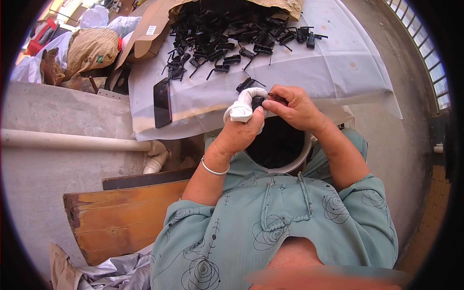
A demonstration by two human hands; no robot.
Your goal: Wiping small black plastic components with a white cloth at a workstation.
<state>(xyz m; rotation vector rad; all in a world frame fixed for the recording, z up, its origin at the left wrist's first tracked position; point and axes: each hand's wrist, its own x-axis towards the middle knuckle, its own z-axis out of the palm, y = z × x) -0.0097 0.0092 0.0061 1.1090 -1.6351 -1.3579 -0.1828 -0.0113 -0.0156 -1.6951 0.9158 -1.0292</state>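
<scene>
My left hand (240,131), with white cloth (240,109) around its fingers, grips a small black plastic part (257,102). Close against it on the right, my right hand (300,110) is closed, thumb and fingers pinched at the part's edge. Something dark and thin shows between those fingers, too small to name. Just beyond the cloth lies a loose black part with a thin stem (245,84). Below both hands, between my knees, stands a bucket with a pale rim (308,147); its inside looks dark and its contents cannot be made out.
A heap of similar black parts (222,34) spreads over the white-sheeted table (338,63), spilling from a brown paper bag (285,6). A dark phone (163,104) lies at the table's left edge. Left stand a cardboard box (147,31), pale pipe (72,140) and wooden board (121,212).
</scene>
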